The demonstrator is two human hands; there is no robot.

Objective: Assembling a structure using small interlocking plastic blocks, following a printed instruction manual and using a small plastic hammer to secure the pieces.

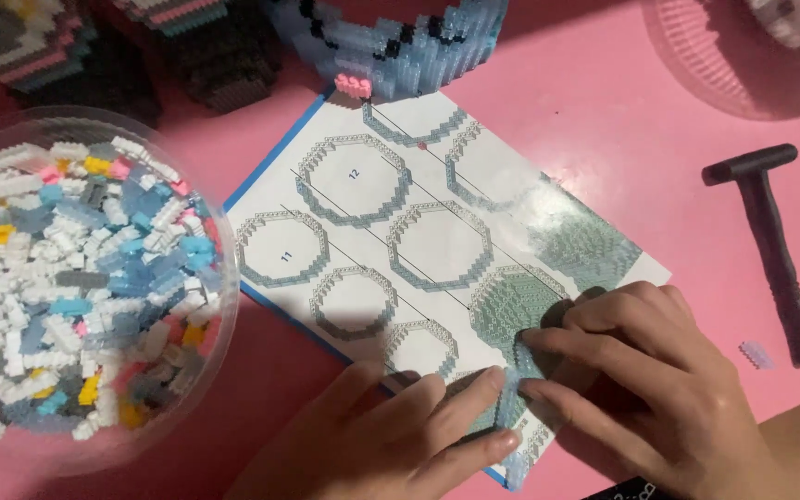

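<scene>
Pressing down at about five o'clock on the instruction sheet [437,222], the left hand [400,435] and right hand [641,380] meet fingertip to fingertip over a pale blue brick plate [511,407]; they seem to pinch it, though fingers hide most of it. At nine o'clock sits a clear tub of bricks [81,278], at three o'clock a black hammer tool [770,241].

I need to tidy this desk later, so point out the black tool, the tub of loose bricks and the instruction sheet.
black tool [775,250], head view, middle of its handle
tub of loose bricks [218,227], head view, clear right rim
instruction sheet [437,243], head view, white middle area
</scene>
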